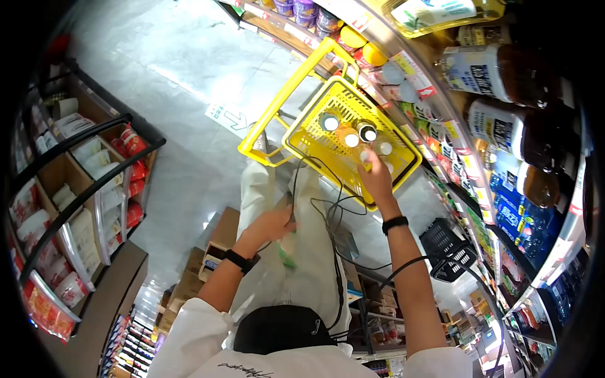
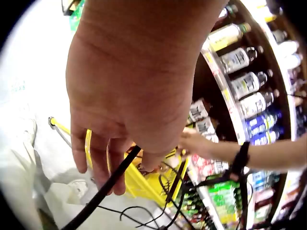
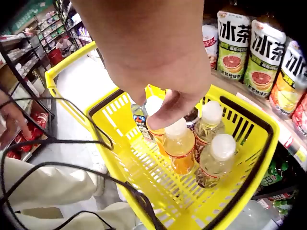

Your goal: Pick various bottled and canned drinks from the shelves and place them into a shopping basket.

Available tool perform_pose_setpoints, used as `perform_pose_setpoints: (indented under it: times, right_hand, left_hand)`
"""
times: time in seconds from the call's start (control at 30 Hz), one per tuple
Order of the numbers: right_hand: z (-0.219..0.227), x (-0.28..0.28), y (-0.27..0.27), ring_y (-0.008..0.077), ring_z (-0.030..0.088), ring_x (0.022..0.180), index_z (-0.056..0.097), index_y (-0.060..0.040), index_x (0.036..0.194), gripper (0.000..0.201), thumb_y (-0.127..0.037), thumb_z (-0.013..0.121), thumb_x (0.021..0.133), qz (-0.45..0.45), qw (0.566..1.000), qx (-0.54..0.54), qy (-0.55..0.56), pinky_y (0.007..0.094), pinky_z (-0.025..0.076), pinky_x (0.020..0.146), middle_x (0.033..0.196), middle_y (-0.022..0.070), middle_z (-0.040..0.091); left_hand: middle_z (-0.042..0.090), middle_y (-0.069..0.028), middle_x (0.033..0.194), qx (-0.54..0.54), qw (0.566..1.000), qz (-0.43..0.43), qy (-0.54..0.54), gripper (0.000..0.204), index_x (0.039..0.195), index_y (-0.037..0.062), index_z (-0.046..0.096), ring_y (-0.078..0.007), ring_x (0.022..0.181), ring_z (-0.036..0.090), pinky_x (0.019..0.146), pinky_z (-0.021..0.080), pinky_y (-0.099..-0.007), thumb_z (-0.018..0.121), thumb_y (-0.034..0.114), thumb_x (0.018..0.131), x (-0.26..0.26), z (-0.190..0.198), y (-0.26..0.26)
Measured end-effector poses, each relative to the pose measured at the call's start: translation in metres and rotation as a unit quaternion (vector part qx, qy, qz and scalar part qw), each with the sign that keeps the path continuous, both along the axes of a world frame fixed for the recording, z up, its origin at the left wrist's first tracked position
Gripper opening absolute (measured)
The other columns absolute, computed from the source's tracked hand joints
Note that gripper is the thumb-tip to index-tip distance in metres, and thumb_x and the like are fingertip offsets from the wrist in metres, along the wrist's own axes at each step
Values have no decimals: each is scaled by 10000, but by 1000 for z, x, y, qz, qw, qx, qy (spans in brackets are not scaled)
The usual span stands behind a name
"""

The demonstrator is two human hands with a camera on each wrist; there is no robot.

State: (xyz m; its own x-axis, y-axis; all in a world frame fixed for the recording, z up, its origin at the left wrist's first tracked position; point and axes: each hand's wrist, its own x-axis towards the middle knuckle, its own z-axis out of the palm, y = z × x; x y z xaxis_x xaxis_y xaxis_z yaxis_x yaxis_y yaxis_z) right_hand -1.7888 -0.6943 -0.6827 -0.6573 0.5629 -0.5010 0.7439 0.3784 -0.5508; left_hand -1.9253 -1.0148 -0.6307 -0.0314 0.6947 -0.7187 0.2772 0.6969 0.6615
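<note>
Yellow basket (image 3: pixel 189 211) holding capped bottles (image 3: pixel 182 152), right fingers (image 3: pixel 168 113) at white caps (image 3: pixel 223 146), grip unclear, left fingers (image 2: pixel 100 163) loosely extended

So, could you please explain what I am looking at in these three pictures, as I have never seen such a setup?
There is no machine here: a person wears one camera on the head and one on each wrist. The head picture looks down over the left hand and right hand, both bare. Each wrist picture looks along its own hand; the right one peers into a yellow basket. In it stand several bottles, some orange, some pale, mostly white-capped, and a drinks shelf runs alongside. The right hand reaches in among the bottle tops, though I cannot tell whether it grips one. The left hand hangs with loose fingers, nothing clearly held; a black cable crosses its picture.
</note>
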Motion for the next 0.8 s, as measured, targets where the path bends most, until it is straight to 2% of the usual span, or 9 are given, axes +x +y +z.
perform_pose_setpoints:
  times: [0.07, 0.1, 0.33, 0.4, 0.47, 0.57, 0.63, 0.77, 0.8]
  right_hand:
    - [-33, -19, 3, 381, 688, 1065, 509, -125, 1462, 644, -188, 742, 866, -6, 994, -35, 101, 453, 544, 890, 1128, 228, 711]
    - [-35, -34, 3, 394, 681, 1082, 494, -116, 1469, 678, -192, 759, 850, -34, 996, -71, 32, 452, 535, 918, 1117, 253, 704]
    - [-96, -49, -13, 475, 669, 984, 558, -90, 1264, 413, -123, 694, 876, -51, 999, 4, 10, 528, 532, 794, 1010, 268, 705]
    - [-93, -44, -22, 478, 670, 949, 565, -109, 1233, 360, -129, 659, 887, -45, 998, 38, -11, 544, 529, 775, 968, 268, 700]
    - [-48, -49, -33, 474, 678, 896, 569, -153, 1241, 373, -177, 676, 884, -47, 996, 57, -48, 556, 533, 742, 909, 256, 700]
    - [41, -50, -52, 437, 701, 819, 593, -141, 1215, 353, -199, 703, 885, -94, 995, 45, -11, 516, 555, 694, 860, 228, 706]
    - [99, -43, -66, 363, 715, 719, 635, -122, 1194, 331, -204, 724, 886, -123, 991, 23, 43, 440, 564, 638, 812, 204, 703]
    - [251, -49, -77, 105, 626, 618, 695, -58, 1239, 408, -196, 791, 867, -165, 979, -79, 92, 279, 514, 586, 732, 72, 677]
    - [286, -51, -79, 67, 588, 631, 695, -43, 1247, 424, -177, 805, 861, -170, 974, -102, 106, 253, 492, 579, 731, 32, 663]
  left_hand:
    - [695, -247, 886, -46, 997, -64, 19, 518, 1286, -24, 527, -438, 851, 682, 728, 525, -526, 639, 350, 946, 1, -6, -14]
    - [717, -222, 935, -88, 987, -126, 41, 518, 1259, -14, 544, -428, 887, 694, 767, 548, -517, 654, 354, 910, -3, -6, -17]
    - [697, -187, 932, -43, 982, -111, 144, 463, 1074, 21, 558, -415, 819, 696, 692, 539, -527, 740, 379, 844, -74, 2, -39]
    - [695, -192, 995, -48, 971, -142, 184, 524, 1173, 8, 545, -419, 848, 687, 716, 538, -517, 726, 398, 872, -96, 23, -28]
    - [693, -198, 1058, -48, 960, -166, 218, 589, 1273, -4, 532, -423, 876, 678, 741, 537, -508, 712, 416, 901, -115, 46, -15]
    - [646, -136, 908, 127, 941, -109, 294, 562, 1200, 15, 563, -323, 845, 687, 695, 520, -458, 734, 430, 861, -139, 88, -3]
    - [679, -205, 1122, 71, 962, -130, 231, 646, 1383, 1, 514, -413, 990, 665, 861, 519, -494, 739, 358, 893, -157, 120, 16]
    - [649, -231, 1226, 110, 968, -149, 170, 671, 1384, 0, 516, -408, 1110, 639, 953, 507, -482, 781, 328, 863, -169, 174, 46]
    - [622, -235, 1284, 191, 956, -145, 167, 701, 1388, -2, 510, -406, 1175, 611, 992, 497, -475, 802, 330, 845, -166, 168, 47]
